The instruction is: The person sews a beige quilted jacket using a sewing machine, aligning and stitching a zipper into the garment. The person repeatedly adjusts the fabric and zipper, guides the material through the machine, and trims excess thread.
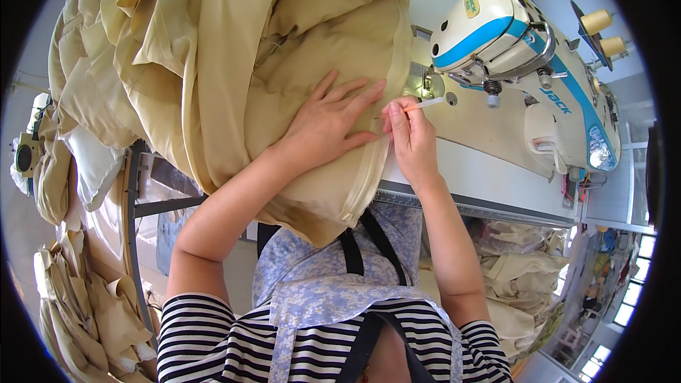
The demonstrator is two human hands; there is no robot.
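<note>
Beige cloth lies heaped and folded over the sewing table, and its near corner hangs past the front edge. On this cloth my left hand rests flat, fingers spread, close to a stitched border on the right side. My right hand is closed in a pinch around a slim orange-and-white pen-like tool. The tool's orange end points left at the cloth's border; whether its tip touches the fabric cannot be made out. Its pale end sticks out to the right.
A white-and-blue sewing machine stands to the right of the cloth, with thread cones behind it. A ruler strip runs along the table's front edge. More beige cloth lies in piles at lower left and lower right.
</note>
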